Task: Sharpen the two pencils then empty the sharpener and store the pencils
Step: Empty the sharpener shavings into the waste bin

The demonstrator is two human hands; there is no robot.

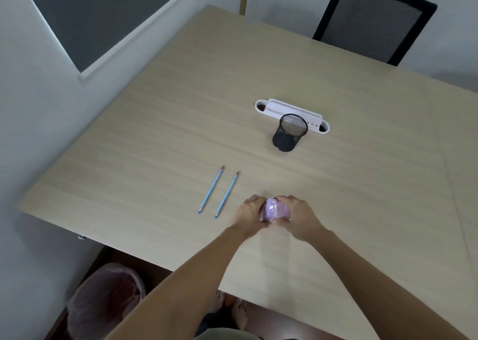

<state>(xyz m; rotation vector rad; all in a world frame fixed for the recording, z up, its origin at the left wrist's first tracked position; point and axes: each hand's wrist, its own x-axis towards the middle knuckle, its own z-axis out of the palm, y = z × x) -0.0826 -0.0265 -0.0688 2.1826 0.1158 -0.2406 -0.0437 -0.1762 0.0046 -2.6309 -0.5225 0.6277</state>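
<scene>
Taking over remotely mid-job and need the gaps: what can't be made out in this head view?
- Purple sharpener: mostly covered by the left hand and right hand; open or closed unclear.
- Two blue pencils: tips too small to judge sharpness.
- Black mesh cup: hides part of the white organizer.
- Bin: partly hidden under the table edge, blurred.

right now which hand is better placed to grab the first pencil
Left. Both hands grip the purple sharpener, but the left hand sits on the side nearest the two pencils, which lie to its left on the table. The right hand would have to cross over.
</scene>
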